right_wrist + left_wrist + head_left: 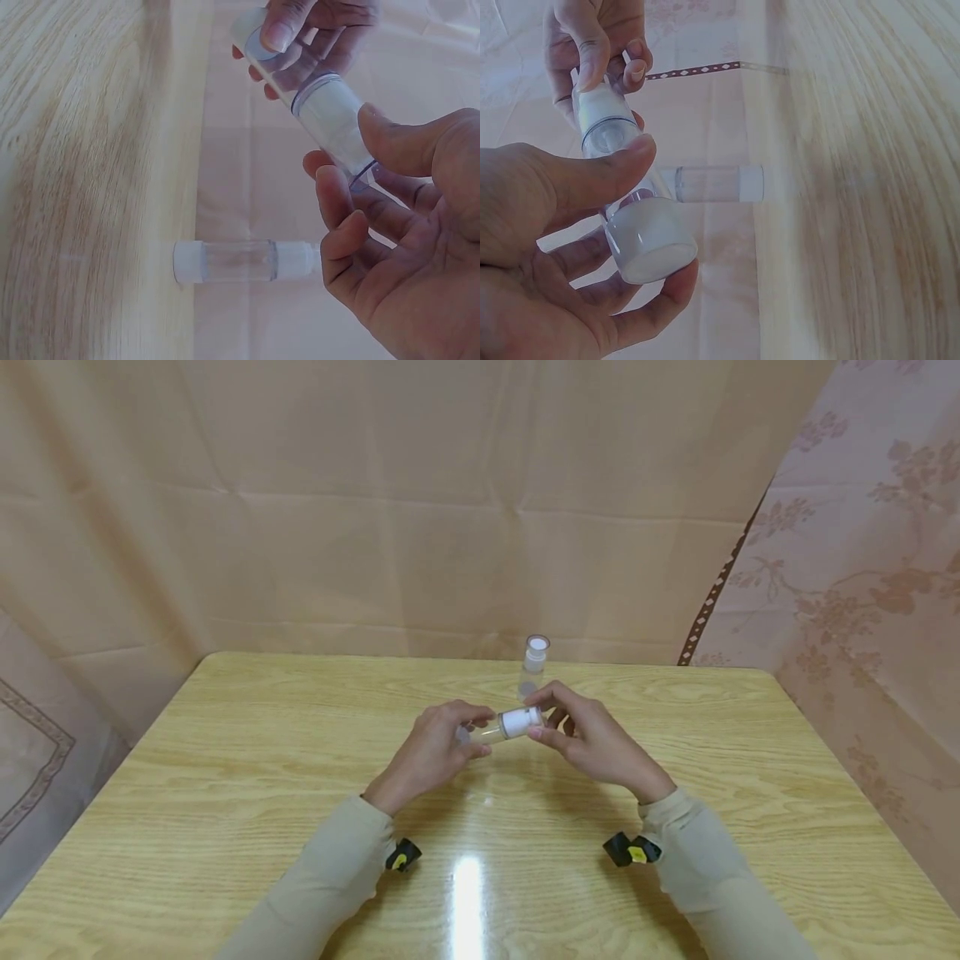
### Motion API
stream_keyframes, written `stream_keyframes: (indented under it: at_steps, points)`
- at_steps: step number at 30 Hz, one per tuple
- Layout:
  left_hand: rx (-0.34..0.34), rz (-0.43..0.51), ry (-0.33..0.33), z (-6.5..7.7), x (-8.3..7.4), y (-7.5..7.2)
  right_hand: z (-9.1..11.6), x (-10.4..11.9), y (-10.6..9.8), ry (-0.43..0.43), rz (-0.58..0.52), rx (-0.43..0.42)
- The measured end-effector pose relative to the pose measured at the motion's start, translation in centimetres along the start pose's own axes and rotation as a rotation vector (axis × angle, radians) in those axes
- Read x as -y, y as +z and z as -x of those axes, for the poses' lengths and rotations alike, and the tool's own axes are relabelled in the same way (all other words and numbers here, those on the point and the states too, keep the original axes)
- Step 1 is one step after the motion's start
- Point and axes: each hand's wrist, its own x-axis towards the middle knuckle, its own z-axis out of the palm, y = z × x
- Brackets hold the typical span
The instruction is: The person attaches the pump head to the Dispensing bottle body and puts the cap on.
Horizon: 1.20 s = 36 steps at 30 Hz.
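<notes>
Both hands hold a clear cylindrical bottle (517, 722) tilted above the table, its white top toward the right. My left hand (438, 745) grips the lower end, with the thumb over the clear body and fingers around the white base (654, 244). At the other end, my right hand (596, 739) pinches the clear-covered white top (334, 116) between thumb and fingers. A second, similar bottle (534, 662) stands upright on the table just behind the hands; the right wrist view shows its white base (189, 262) and clear middle.
The wood-grain table (247, 760) extends to both sides of the hands. A beige curtain (450, 527) hangs along its back edge, and a flowered cloth (870, 552) hangs at the right. Dark wrist bands (632, 850) show at the sleeves.
</notes>
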Motion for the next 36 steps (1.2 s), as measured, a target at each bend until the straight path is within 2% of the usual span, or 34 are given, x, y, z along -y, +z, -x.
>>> stream_keyframes:
  at_steps: [8, 15, 21, 25, 31, 36]
  points:
    - [0.005, 0.019, -0.008, 0.0, -0.2, -0.1, 0.0, 0.2, 0.2, -0.027, 0.006, -0.018]
    - [0.015, 0.024, 0.033, -0.1, 0.0, 0.0, 0.0, 0.2, 0.0, -0.031, 0.009, -0.008]
    - [0.024, 0.057, 0.033, -0.2, 0.5, 0.2, 0.1, 0.2, -0.4, -0.016, 0.034, 0.013]
    - [0.017, 0.069, -0.014, -0.2, 0.9, 0.4, 0.3, 0.1, -0.6, 0.01, 0.08, 0.031]
    - [-0.043, 0.076, -0.094, -0.3, 1.8, 0.3, 0.3, -0.2, -1.0, 0.049, 0.11, 0.037]
    - [-0.1, 0.156, -0.149, -0.8, 2.9, -0.1, 0.2, -0.7, -0.8, 0.067, 0.129, 0.043]
